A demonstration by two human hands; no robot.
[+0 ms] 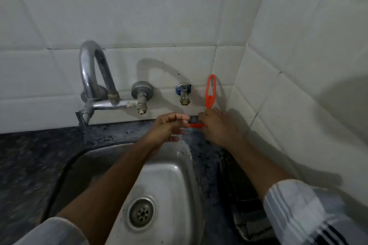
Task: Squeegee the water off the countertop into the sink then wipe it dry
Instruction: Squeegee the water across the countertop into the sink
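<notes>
squeegee held two-handed at the back corner, behind the sink

right hand [219, 128] grasps the orange squeegee [211, 91] low on its handle. the handle stands upright by the tiled wall [179, 16], blade end low over the dark countertop [39, 145], just past the sink [185, 157] rim; contact unclear. left hand [167, 127] curls in, fingertips pinching the dark blade strip, likely to seat or steady it. a wall-side start lets the pull run toward the basin. squeegeeing looks barely begun, drying not yet.

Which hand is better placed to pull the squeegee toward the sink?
The right. The right hand grips the orange squeegee by its handle, beside the sink; the left hand only pinches the blade end.
</notes>
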